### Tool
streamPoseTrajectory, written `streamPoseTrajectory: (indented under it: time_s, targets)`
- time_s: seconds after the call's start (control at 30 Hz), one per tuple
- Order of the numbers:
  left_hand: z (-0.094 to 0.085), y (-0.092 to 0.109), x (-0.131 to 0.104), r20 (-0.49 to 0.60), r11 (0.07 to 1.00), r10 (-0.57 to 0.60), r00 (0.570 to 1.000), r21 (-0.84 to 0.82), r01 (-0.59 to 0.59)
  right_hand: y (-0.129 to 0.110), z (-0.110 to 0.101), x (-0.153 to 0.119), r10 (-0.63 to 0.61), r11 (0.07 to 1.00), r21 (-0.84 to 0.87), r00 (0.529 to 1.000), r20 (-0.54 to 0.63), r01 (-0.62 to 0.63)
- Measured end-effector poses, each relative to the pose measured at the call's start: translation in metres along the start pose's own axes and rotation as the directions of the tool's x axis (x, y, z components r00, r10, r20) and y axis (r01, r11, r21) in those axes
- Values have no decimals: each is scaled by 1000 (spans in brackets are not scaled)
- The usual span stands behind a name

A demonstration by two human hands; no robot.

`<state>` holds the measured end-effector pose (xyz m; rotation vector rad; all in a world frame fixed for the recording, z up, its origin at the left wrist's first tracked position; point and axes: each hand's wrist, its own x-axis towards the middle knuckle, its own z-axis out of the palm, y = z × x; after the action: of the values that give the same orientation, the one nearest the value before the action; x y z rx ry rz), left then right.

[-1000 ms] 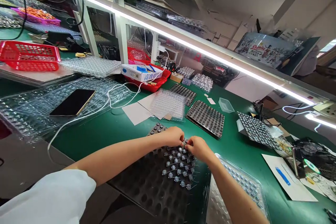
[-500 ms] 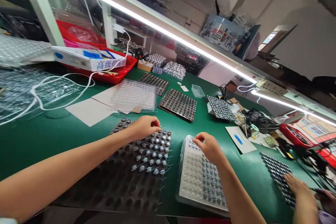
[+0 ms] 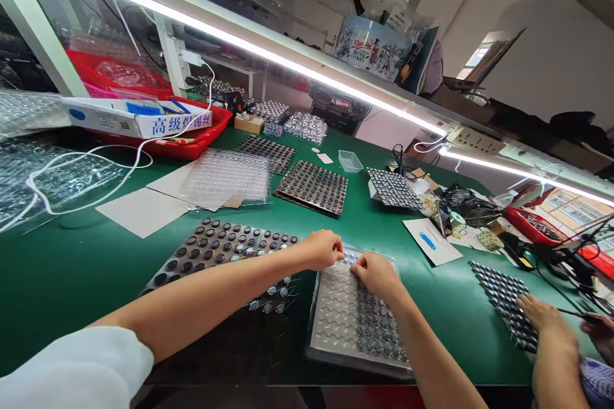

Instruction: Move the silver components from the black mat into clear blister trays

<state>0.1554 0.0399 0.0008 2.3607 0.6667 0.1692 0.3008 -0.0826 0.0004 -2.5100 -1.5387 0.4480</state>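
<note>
My left hand [image 3: 326, 249] is pinched closed over the top left corner of a clear plastic tray [image 3: 330, 326]; whatever its fingertips hold is hidden. Close beside it, my right hand [image 3: 377, 273], also pinched, touches the tray's upper part, its fingertips hiding what is between them. Small round metal parts [image 3: 377, 326] fill the tray's right columns and a few top pockets, while the left pockets show bare. Under my left forearm lies a dark tray [image 3: 204, 255] with black round pieces and silvery round parts with thin wires [image 3: 271, 292].
At the right, another person's hand [image 3: 542, 316] rests on a sheet of round parts [image 3: 501, 297]. Farther back lie filled dark trays [image 3: 314, 186], a stack of clear trays [image 3: 230, 176], a small clear box [image 3: 350, 162] and a red basket [image 3: 218, 128]. A white cable [image 3: 139, 156] runs at left.
My left hand has moved right from the dark tray to the clear tray, near my right hand. My right hand remains at the tray's top, slightly lower. The view has shifted.
</note>
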Motion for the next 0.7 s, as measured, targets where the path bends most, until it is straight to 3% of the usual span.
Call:
streamPoseTrajectory:
  time_s: [0.23,0.43,0.57,0.7]
  targets:
    - [11,32,20,160,964,-94,983,263,49,21,-14,-10,4,999,-43,979,-203,-13]
    - [19,43,27,172,954,-155,973,281,103,37,-17,-14,-31,999,10,980,-194,34]
    - [-5,23,8,64,987,-105,992,127,97,30,-11,-11,-94,994,37,980,-174,102]
    - [-54,-30,-34,-131,998,-60,990,6,61,5,-9,-7,-174,982,46,977,-123,181]
